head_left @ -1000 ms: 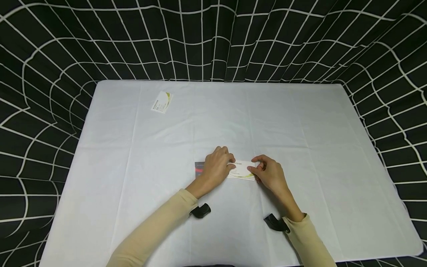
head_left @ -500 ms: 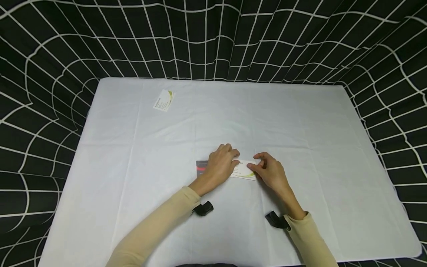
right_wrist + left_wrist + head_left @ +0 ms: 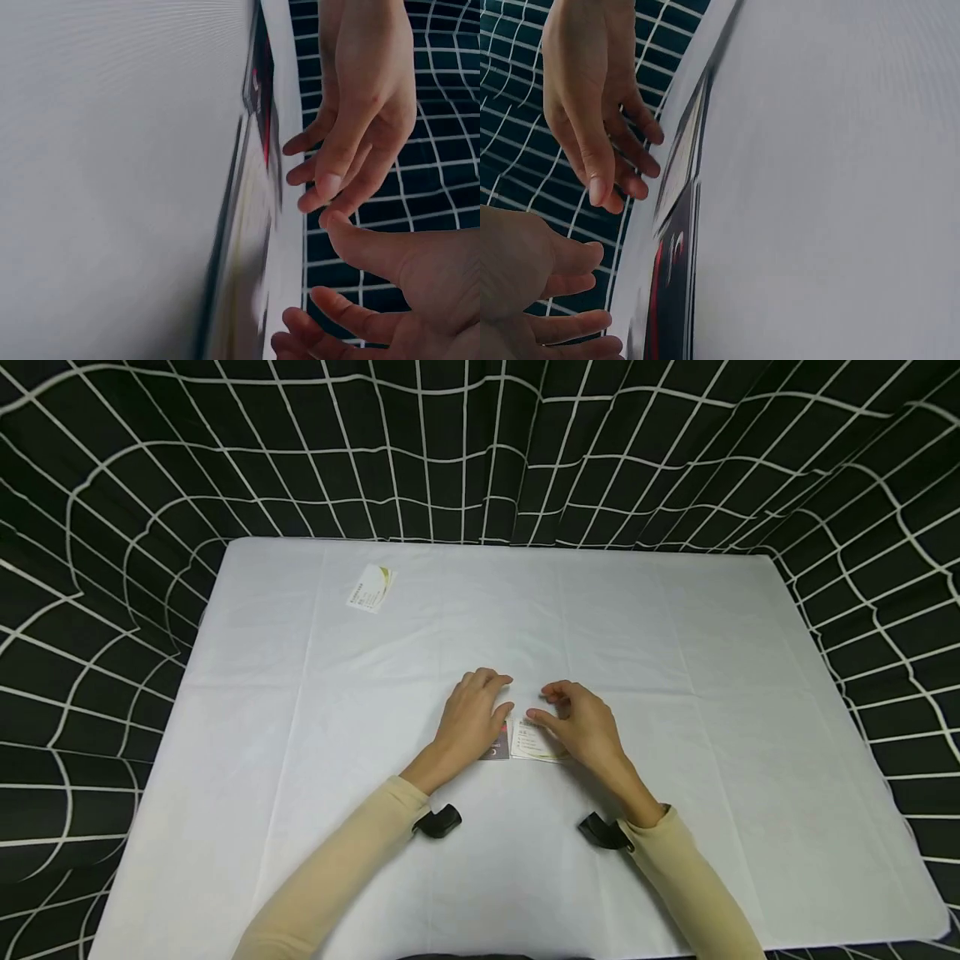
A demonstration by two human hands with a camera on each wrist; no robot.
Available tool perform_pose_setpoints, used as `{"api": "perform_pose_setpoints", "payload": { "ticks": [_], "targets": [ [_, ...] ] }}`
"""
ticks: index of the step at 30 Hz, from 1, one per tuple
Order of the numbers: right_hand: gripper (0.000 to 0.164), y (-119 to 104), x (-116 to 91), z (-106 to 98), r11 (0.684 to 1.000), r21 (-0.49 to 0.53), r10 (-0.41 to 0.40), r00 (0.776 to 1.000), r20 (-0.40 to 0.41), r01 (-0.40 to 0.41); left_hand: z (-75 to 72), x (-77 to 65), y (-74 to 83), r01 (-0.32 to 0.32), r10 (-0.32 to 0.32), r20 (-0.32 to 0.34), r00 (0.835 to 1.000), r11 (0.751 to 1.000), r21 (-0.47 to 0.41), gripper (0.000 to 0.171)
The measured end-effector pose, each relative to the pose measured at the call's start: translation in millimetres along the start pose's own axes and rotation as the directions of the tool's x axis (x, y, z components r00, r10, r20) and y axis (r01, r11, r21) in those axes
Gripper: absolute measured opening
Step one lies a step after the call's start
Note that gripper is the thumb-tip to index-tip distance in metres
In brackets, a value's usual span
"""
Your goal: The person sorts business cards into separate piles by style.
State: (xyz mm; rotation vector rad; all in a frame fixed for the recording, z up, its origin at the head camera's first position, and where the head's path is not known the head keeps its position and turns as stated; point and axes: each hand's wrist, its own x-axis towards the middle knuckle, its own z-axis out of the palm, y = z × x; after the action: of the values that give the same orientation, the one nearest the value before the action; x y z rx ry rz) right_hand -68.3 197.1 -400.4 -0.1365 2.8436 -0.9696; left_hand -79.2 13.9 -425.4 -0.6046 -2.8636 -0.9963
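A dark grey business card with a red stripe [image 3: 498, 747] and a white business card with a green-yellow curve [image 3: 534, 742] lie side by side on the white-covered table. My left hand [image 3: 468, 714] hovers over the dark card, hiding most of it, its fingers loosely spread. Above the right part of the white card is my right hand [image 3: 585, 720], thumb and fingers apart with nothing between them. Both wrist views show the hands raised off the cards [image 3: 676, 262], fingers relaxed.
Another white card [image 3: 371, 588] with the same green-yellow curve lies at the far left of the table [image 3: 675, 693]. Black cloth with a white grid [image 3: 465, 452] hangs around the back and sides. A black strap piece [image 3: 438, 821] sticks out at each wrist.
Both hands have let go of the cards and lifted slightly away and to the left. More of the white card and the dark card's right end now shows.
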Motion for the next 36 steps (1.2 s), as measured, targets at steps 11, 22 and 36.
{"api": "perform_pose_setpoints", "payload": {
  "ticks": [11, 22, 36],
  "targets": [
    [0.046, -39, 46, 19, 0.985, -0.03, -0.169, 0.985, 0.042, 0.171, -22.7, 4.9, -29.8, 0.064, -0.062, -0.051, 0.997, 0.997, 0.045, 0.039],
    [0.05, -90, 95, 47, 0.959, -0.076, -0.259, 0.956, 0.14, 0.271, -52.8, 3.6, -62.6, 0.143, -0.134, -0.117, 0.984, 0.987, 0.072, 0.035],
    [0.046, -132, 158, 88, 0.973, -0.058, -0.206, 0.958, 0.2, 0.222, -65.9, -2.5, -87.7, 0.257, -0.247, -0.15, 0.957, 0.965, 0.053, 0.055]
  ]
}}
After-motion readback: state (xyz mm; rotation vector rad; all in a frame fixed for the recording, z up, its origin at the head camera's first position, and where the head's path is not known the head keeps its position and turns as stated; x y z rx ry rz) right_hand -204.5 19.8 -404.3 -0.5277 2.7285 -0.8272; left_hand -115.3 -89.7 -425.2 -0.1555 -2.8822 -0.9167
